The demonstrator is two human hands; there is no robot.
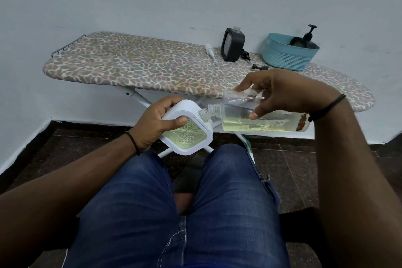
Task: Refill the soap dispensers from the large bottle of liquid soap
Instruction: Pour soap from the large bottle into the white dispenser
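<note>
The left hand (pixel 156 124) grips a white dispenser (pixel 187 130), fingers wrapped behind the body and thumb pressed on its clear front, holding it tilted so the open neck points up toward 2 o'clock; that angle presents the mouth to the pour. The right hand (pixel 280 93) holds the large bottle (pixel 256 119) from above, fingertips on its upper side and thumb on the near side, laid almost flat with its threaded mouth at 9 o'clock, just meeting the dispenser's neck. Both are carried in the air above the lap, in front of the counter's edge, probably so each hand can fine-tune its angle.

The bottle is clear, rigid-looking plastic with flat sides; pale yellow soap pools along its lower side. The dispenser is a rounded square with a smooth white frame and a faceted, diamond-textured window showing yellowish liquid inside, so filling looks partly done.

On the counter (pixel 130 67), an ironing board with a leopard-print fabric cover, a black dispenser (pixel 232 44) of the same shape stands at 12 o'clock with its neck uncapped. At 1 o'clock a teal basket (pixel 287 54) of perforated plastic holds a black pump bottle (pixel 304 39). A clear pump head (pixel 211 52) lies left of the black dispenser
</note>
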